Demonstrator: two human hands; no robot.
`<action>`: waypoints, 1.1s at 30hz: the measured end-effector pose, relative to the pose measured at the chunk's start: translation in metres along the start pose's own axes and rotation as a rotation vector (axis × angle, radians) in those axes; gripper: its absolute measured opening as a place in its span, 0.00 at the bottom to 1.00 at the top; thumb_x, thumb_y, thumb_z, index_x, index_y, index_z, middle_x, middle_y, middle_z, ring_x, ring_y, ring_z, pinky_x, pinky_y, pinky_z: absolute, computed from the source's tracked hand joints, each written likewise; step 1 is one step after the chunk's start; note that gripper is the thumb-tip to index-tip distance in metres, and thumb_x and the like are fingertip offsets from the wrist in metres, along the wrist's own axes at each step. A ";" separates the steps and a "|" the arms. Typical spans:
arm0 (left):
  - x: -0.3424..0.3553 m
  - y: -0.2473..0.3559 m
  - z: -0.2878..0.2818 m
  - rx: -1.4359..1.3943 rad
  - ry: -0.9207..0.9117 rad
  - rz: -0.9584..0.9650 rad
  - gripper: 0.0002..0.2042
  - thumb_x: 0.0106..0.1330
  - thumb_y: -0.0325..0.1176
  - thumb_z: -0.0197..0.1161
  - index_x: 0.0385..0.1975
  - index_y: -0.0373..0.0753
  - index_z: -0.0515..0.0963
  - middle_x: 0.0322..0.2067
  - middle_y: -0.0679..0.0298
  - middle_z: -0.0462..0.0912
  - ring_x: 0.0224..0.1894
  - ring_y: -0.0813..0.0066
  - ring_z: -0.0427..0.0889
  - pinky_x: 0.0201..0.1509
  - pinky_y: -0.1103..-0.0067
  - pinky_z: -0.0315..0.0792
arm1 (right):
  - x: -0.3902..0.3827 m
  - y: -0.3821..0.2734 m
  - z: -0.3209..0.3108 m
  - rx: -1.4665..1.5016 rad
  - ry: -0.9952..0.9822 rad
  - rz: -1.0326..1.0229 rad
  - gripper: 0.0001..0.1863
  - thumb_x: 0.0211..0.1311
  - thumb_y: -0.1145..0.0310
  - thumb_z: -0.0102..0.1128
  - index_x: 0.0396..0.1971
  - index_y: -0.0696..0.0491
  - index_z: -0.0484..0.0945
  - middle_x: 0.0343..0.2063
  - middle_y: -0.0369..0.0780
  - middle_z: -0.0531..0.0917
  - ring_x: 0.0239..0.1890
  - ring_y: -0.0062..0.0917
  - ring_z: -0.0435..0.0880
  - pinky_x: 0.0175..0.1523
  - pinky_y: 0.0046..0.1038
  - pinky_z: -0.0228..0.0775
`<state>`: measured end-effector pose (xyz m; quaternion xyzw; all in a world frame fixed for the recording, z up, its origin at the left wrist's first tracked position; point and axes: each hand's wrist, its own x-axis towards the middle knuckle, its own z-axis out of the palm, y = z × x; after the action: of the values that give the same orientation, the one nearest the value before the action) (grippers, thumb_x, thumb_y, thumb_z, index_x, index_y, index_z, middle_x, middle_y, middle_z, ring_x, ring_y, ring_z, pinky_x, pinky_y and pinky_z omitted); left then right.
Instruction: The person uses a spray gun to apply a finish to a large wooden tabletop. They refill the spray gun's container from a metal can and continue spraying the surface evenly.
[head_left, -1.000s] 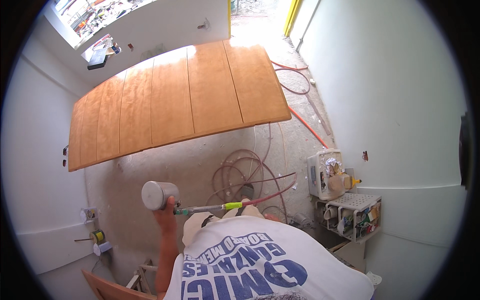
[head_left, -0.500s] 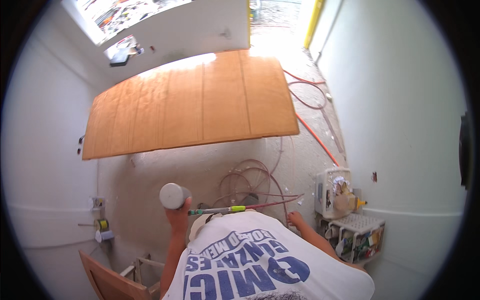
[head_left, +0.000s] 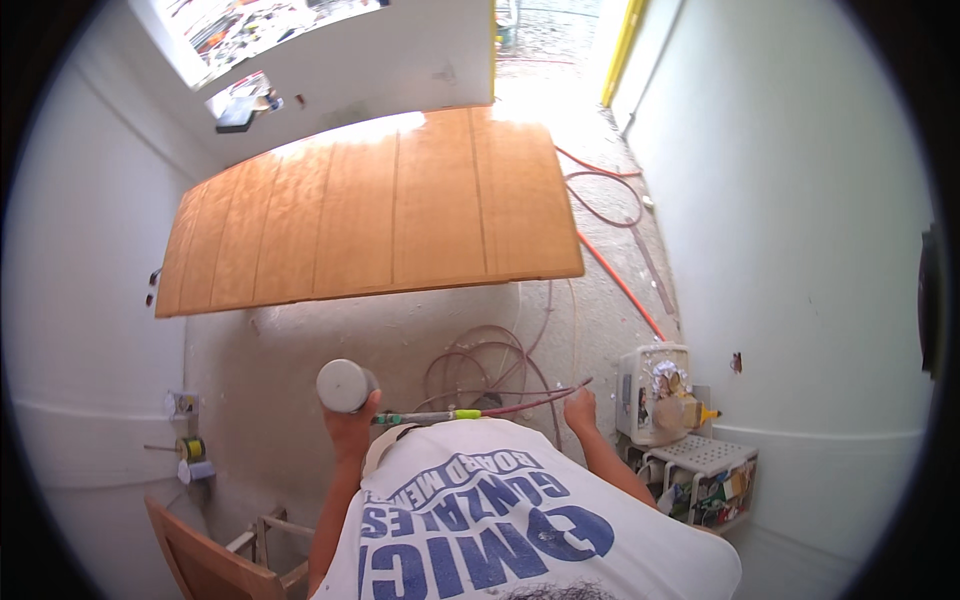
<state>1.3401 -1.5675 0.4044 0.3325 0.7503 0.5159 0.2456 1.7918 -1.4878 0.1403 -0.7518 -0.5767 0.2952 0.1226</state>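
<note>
My left hand [head_left: 350, 430] is closed around a spray gun, whose round grey cup [head_left: 344, 387] sits on top; most of the gun's body is hidden. A grey and green fitting [head_left: 425, 417] joins it to a dark red air hose [head_left: 525, 404], which runs rightward in front of my chest. At the hose's bend, my right hand [head_left: 580, 408] has its fingers curled closed on the hose; the grip itself is small in view. Beyond both hands lies a large orange-brown wooden panel [head_left: 350, 215] with parallel grooves, raised off the floor.
Hose coils [head_left: 475, 365] lie on the floor ahead, and an orange hose [head_left: 620, 285] runs toward the doorway. At right, a white container [head_left: 630, 395] stands by a crate of supplies [head_left: 705, 460]. Lower left leans a brown wooden piece [head_left: 205, 550]. White walls flank both sides.
My right hand has moved forward and slightly left, up to the hose's bend. The spray gun stays in my left hand, nearly where it was. The view has shifted slightly.
</note>
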 end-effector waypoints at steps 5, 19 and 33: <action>-0.002 -0.021 0.002 -0.001 0.033 -0.037 0.32 0.55 0.27 0.78 0.60 0.33 0.72 0.52 0.57 0.81 0.53 0.64 0.81 0.56 0.70 0.77 | 0.034 -0.033 -0.002 0.014 0.043 -0.515 0.22 0.59 0.72 0.54 0.54 0.63 0.77 0.55 0.60 0.77 0.60 0.54 0.74 0.66 0.49 0.66; 0.020 0.042 -0.032 -0.005 0.045 -0.021 0.32 0.67 0.35 0.71 0.66 0.31 0.65 0.58 0.53 0.76 0.54 0.61 0.80 0.55 0.70 0.78 | -0.035 0.120 0.038 -0.151 -0.434 0.090 0.17 0.60 0.71 0.55 0.47 0.48 0.87 0.45 0.47 0.88 0.50 0.43 0.85 0.55 0.44 0.76; 0.051 -0.005 -0.131 0.008 -0.140 0.126 0.32 0.66 0.34 0.72 0.66 0.29 0.67 0.60 0.53 0.75 0.59 0.62 0.77 0.61 0.70 0.74 | -0.113 -0.073 0.056 0.079 0.202 -0.309 0.30 0.54 0.81 0.56 0.61 0.54 0.75 0.66 0.54 0.71 0.70 0.51 0.67 0.75 0.43 0.58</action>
<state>1.2126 -1.6105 0.4434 0.4151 0.7111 0.5027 0.2632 1.6831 -1.5802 0.1676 -0.6748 -0.6579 0.2182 0.2534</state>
